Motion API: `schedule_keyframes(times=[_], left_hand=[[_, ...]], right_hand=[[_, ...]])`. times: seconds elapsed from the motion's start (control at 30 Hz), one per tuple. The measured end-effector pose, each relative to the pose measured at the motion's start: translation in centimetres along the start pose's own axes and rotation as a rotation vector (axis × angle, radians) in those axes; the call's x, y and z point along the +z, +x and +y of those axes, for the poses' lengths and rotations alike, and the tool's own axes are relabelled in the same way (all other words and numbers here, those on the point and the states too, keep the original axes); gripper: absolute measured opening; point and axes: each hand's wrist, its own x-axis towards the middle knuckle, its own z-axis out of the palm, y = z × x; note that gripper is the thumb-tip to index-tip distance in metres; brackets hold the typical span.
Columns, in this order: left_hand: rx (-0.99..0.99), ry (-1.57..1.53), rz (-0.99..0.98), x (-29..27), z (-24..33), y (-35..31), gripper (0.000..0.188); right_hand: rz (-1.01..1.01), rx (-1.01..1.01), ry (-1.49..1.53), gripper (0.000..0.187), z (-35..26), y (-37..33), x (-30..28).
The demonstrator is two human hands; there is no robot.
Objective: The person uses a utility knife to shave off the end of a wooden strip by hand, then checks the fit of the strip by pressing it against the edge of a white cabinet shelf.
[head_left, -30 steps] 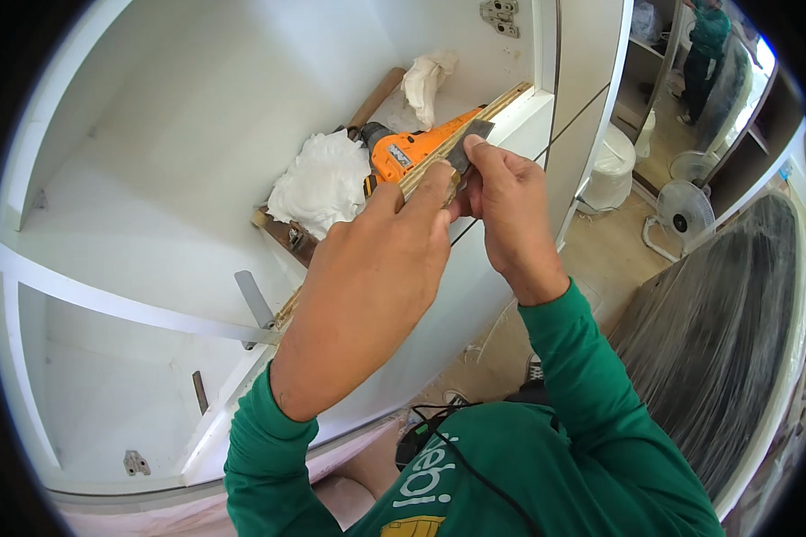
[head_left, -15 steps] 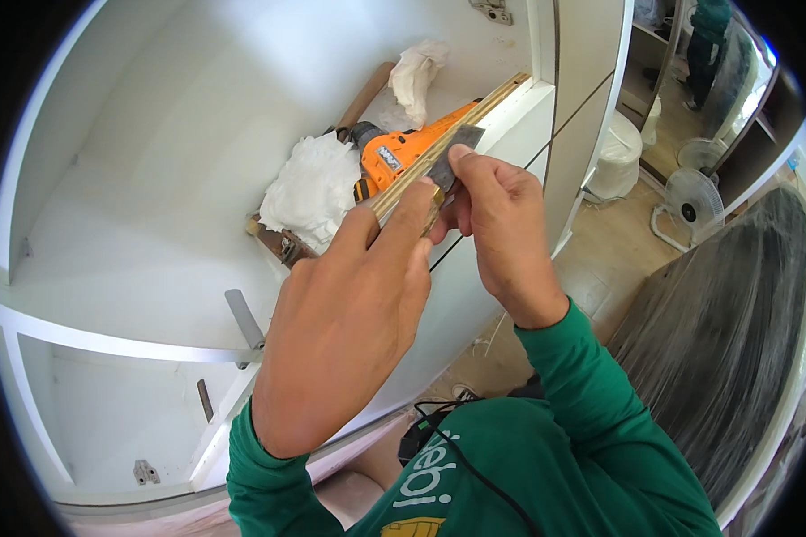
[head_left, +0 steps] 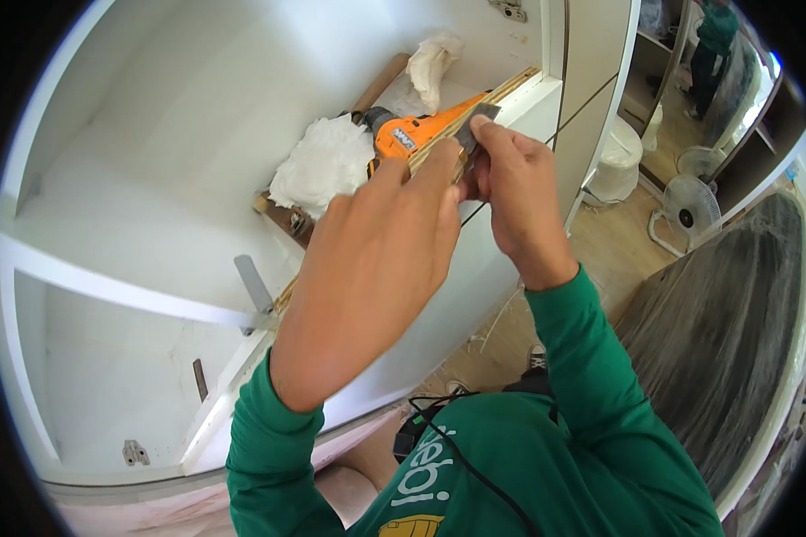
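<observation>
My right hand [head_left: 518, 197] pinches a dark grey flat piece [head_left: 475, 127] between thumb and fingers, held against the bare plywood edge [head_left: 518, 83] of a white cabinet panel. Beside it, my left hand [head_left: 376, 259] is closed over the same edge. A small brass-coloured bit [head_left: 461, 159] shows at its fingertips; the rest is covered. Behind the edge, inside the cabinet, lies an orange power tool [head_left: 407, 136], partly hidden by the panel and my left hand. A bunched white cloth [head_left: 321, 168] rests next to it, over a brown wooden block with a metal fitting [head_left: 294, 220].
A wooden handle [head_left: 385, 82] and another white cloth [head_left: 434, 67] lie farther back in the cabinet. A grey metal bar [head_left: 252, 282] stands by the divider [head_left: 116, 286]. To the right are a fan [head_left: 690, 213], a white bucket [head_left: 616, 161] and a plastic-wrapped dark panel [head_left: 716, 286].
Both hands and the grey piece appear farther right and slightly higher in view. The cabinet and its contents have shifted too, as the view moved. Both hands keep their closed pose.
</observation>
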Motion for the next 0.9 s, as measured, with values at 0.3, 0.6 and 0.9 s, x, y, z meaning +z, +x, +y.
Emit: schedule_keyframes(times=[0.3,0.6,0.9], left_hand=[[-0.009,-0.064,0.004,0.9,-0.3,-0.7,0.036],[0.003,-0.044,0.029,1.8,-0.2,-0.5,0.036],[0.022,-0.035,0.057,2.5,-0.2,0.4,0.038]], right_hand=[[0.060,-0.041,-0.086,0.032,-0.6,-0.5,0.5],[0.059,-0.057,-0.079,0.034,-0.1,-0.2,0.1],[0.090,-0.099,-0.097,0.032,-0.4,0.8,0.3]])
